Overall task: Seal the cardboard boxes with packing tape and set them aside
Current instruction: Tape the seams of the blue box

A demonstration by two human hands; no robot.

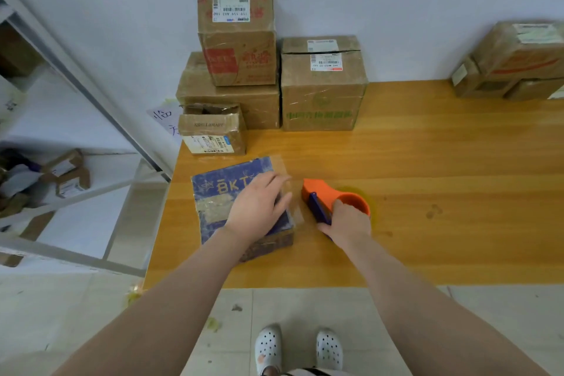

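Nearest, two white perforated clogs [268,348] stand on the pale tiled floor. Past them, near the front left corner of the orange-brown wooden table [442,207], lies one flat blue cardboard box [213,201] with gold letters "BKT" on its lid and a worn patch of old tape below them. The left hand [259,207] lies flat on the lid's right part, fingers straight and together, pressing on a strip of clear packing tape [294,189] that runs off the box's right edge. Just beside it, the right hand [348,224] curls its fingers round the blue handle of one orange plastic tape dispenser [331,197], whose nose meets the tape.

Further back sits one small dented brown cardboard box [212,130] with a white barcode label. Behind it, three larger ones stand against the wall: a wide brown carton [262,107] carrying a red-printed carton [241,49] whose back flap stands up, and alongside a green-lettered carton [322,101] with white shipping labels. What any of them holds cannot be seen. At the far right, a blurred cluster of brown cartons [512,70], too unclear to count
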